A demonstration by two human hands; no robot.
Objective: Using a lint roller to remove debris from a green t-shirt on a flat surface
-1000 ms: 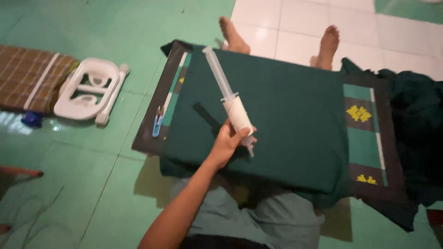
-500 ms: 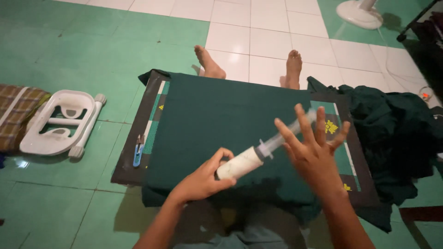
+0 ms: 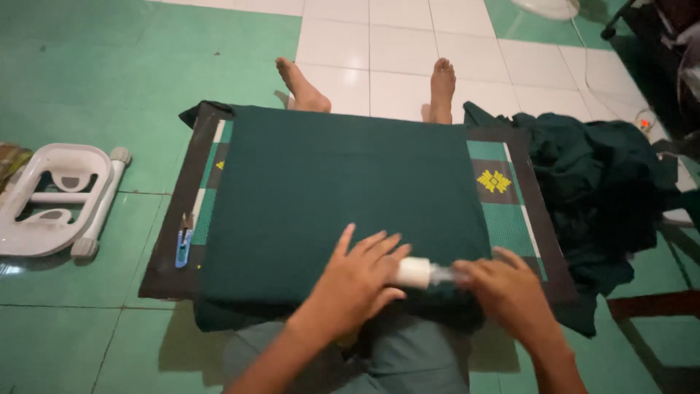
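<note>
A dark green cloth (image 3: pixel 328 190) lies spread over a patterned board (image 3: pixel 510 211) across my lap. A long tube with a white end and a clear shaft (image 3: pixel 417 272) lies crosswise on the cloth's near edge. My left hand (image 3: pixel 357 281) presses flat on the white end, fingers spread. Over the clear shaft, my right hand (image 3: pixel 510 292) curls and hides most of it. My bare feet (image 3: pixel 302 87) stick out beyond the board's far edge.
Blue thread snips (image 3: pixel 184 244) lie on the board's left border. A white plastic frame (image 3: pixel 58 201) rests on the green floor tiles at left. A heap of dark green fabric (image 3: pixel 605 190) sits at right, with a cable and a fan base (image 3: pixel 547 7) beyond.
The tube, held up in the air by my left hand before, now lies flat on the cloth. Both hands have come down onto it, and the view has tilted lower.
</note>
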